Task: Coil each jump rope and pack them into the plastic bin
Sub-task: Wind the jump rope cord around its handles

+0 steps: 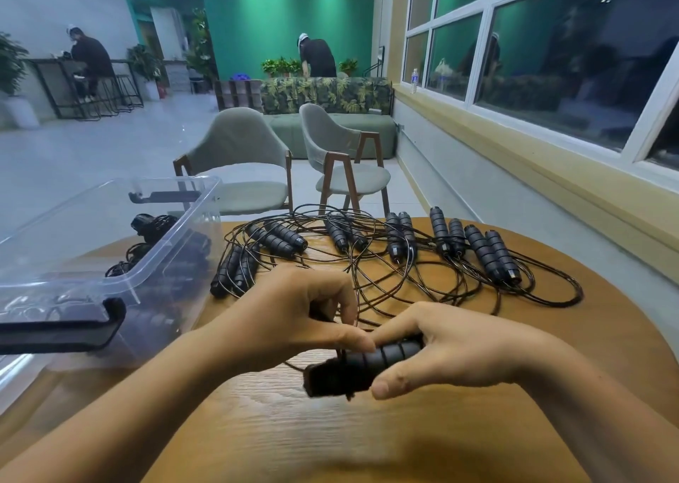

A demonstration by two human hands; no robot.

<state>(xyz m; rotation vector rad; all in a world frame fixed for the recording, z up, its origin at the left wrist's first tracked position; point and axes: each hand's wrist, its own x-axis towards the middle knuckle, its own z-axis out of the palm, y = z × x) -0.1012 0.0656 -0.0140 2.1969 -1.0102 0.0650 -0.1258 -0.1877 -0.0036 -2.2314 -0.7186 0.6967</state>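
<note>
My right hand (452, 350) grips a pair of black foam jump rope handles (367, 367) just above the round wooden table (294, 427). My left hand (297, 313) pinches that rope's thin black cord next to the handles. Several more black jump ropes (404, 247) lie uncoiled in a tangle across the far half of the table, their handles in pairs. A clear plastic bin (121, 288) with black latches stands at the left, and coiled ropes (154, 240) lie inside it.
Two grey chairs (239, 166) stand just beyond the table's far edge. A windowed wall runs along the right. Two people work far off in the room. The table's near part shows bare wood.
</note>
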